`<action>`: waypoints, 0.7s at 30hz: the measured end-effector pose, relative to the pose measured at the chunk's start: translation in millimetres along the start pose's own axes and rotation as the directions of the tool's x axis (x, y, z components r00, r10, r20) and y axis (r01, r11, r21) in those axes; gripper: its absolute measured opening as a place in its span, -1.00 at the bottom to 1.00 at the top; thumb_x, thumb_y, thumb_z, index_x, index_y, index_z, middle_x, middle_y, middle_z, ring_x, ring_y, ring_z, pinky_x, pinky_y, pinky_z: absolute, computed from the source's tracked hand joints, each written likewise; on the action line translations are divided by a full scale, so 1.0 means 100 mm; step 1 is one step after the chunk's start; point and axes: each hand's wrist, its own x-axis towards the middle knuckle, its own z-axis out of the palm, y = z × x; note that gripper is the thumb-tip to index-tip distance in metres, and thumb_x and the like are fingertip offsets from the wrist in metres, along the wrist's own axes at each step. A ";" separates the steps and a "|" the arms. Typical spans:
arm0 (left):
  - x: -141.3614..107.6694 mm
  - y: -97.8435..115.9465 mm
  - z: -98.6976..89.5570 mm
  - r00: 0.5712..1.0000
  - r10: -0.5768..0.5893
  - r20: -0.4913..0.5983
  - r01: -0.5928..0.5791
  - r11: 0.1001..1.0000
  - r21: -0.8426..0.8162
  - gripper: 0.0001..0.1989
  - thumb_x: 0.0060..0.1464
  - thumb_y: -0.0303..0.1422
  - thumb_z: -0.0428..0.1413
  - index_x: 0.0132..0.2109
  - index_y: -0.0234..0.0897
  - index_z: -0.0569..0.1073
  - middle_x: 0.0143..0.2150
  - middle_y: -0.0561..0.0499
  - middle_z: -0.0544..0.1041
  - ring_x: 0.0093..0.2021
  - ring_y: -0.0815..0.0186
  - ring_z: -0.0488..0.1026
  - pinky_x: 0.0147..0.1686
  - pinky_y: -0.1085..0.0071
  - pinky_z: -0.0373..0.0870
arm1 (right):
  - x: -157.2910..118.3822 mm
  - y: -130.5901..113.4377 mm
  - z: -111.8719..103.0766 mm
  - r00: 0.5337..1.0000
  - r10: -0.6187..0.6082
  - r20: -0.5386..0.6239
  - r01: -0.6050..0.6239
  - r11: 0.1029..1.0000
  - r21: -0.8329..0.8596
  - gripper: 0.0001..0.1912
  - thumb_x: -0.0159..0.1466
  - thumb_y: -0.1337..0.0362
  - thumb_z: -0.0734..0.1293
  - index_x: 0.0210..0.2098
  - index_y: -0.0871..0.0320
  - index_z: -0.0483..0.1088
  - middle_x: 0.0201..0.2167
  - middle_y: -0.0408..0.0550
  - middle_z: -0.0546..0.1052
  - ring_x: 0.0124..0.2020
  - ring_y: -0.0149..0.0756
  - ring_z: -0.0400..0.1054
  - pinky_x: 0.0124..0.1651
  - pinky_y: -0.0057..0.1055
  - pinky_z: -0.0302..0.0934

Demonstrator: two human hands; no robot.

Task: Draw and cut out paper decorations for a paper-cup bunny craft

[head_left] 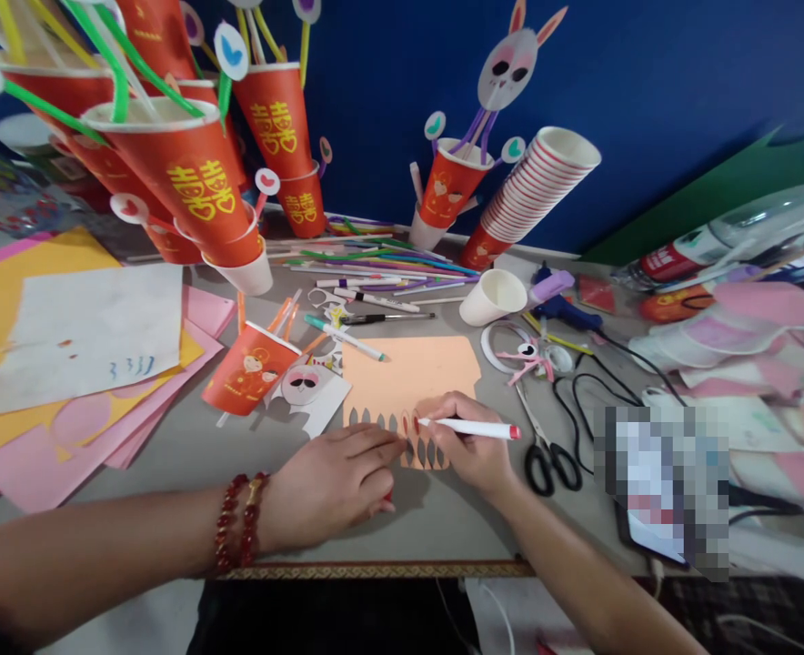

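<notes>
Gripping a white marker [474,427] in the right hand [474,457], right of centre in the frame, with the red end pointing right and the tip at an orange sheet [412,373]; cannot tell whether touching or just above. Resting the left hand [337,478], fingers close together and slightly bent, on the lower left part of that sheet, with beaded bracelets [228,523] around the wrist. Showing a bit of red beneath the left hand, too hidden to name; cannot tell whether gripped.

Find the sheet flat on the table [457,537], mid-frame, with pointed gaps along the lower part and red outlines by the marker tip. Note a teal-capped pen [351,341] across the upper left corner of the sheet, and left of it a paper rabbit face [301,387] beside a tilted red cup [248,368]. See black-handled scissors [545,462] just right of the right hand, a white cup [493,298] above and right of the sheet, and a leaning cup stack [528,196] farther up.
</notes>
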 end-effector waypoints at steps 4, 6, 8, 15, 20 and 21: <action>0.00 0.00 0.00 1.000 0.008 -0.005 -0.008 1.000 0.004 -0.78 0.26 -0.25 0.04 -0.24 -0.33 0.44 0.11 -0.12 0.48 0.18 0.18 0.34 0.20 0.22 0.28 | 0.00 0.01 0.00 1.000 -0.005 0.019 0.005 1.000 0.001 -0.84 0.20 0.34 0.29 -0.52 0.11 0.29 -0.62 -0.22 0.32 -0.58 -0.38 0.19 -0.48 -0.44 0.07; 0.01 0.00 -0.01 1.000 0.004 0.005 -0.004 1.000 0.001 -0.79 0.26 -0.26 0.05 -0.24 -0.33 0.44 0.12 -0.12 0.48 0.18 0.18 0.34 0.20 0.22 0.29 | -0.01 0.01 0.00 1.000 0.000 0.020 -0.001 1.000 0.016 -0.82 0.19 0.34 0.29 -0.53 0.10 0.27 -0.64 -0.23 0.30 -0.59 -0.39 0.18 -0.49 -0.44 0.06; 0.01 0.00 -0.02 1.000 0.000 0.017 0.000 1.000 0.001 -0.79 0.25 -0.26 0.05 -0.23 -0.33 0.45 0.12 -0.12 0.48 0.18 0.17 0.34 0.19 0.21 0.31 | -0.01 0.01 0.00 1.000 0.010 0.002 -0.010 1.000 0.009 -0.83 0.20 0.33 0.29 -0.52 0.10 0.27 -0.63 -0.24 0.29 -0.59 -0.39 0.17 -0.49 -0.44 0.06; 0.00 0.00 0.00 1.000 0.009 0.009 -0.009 1.000 -0.002 -0.81 0.25 -0.26 0.06 -0.23 -0.31 0.45 0.12 -0.13 0.48 0.18 0.18 0.33 0.18 0.20 0.31 | 0.01 -0.04 -0.01 1.000 0.012 0.012 -0.012 1.000 0.009 -0.82 0.20 0.32 0.28 -0.54 0.11 0.28 -0.64 -0.23 0.30 -0.59 -0.38 0.19 -0.48 -0.44 0.07; 0.01 0.00 0.00 1.000 0.003 0.012 -0.003 1.000 -0.002 -0.80 0.25 -0.26 0.06 -0.23 -0.32 0.44 0.13 -0.13 0.47 0.19 0.18 0.32 0.18 0.20 0.31 | 0.02 -0.04 -0.01 1.000 0.011 -0.009 -0.011 1.000 -0.011 -0.85 0.19 0.32 0.27 -0.52 0.11 0.29 -0.64 -0.23 0.28 -0.59 -0.38 0.18 -0.49 -0.44 0.07; 0.01 0.00 -0.01 1.000 0.004 0.010 -0.004 1.000 -0.004 -0.80 0.24 -0.26 0.06 -0.23 -0.33 0.44 0.12 -0.13 0.48 0.18 0.18 0.33 0.18 0.20 0.31 | 0.02 -0.04 -0.01 1.000 0.009 -0.005 -0.009 1.000 -0.014 -0.85 0.19 0.33 0.27 -0.52 0.11 0.29 -0.64 -0.23 0.28 -0.59 -0.38 0.17 -0.50 -0.44 0.07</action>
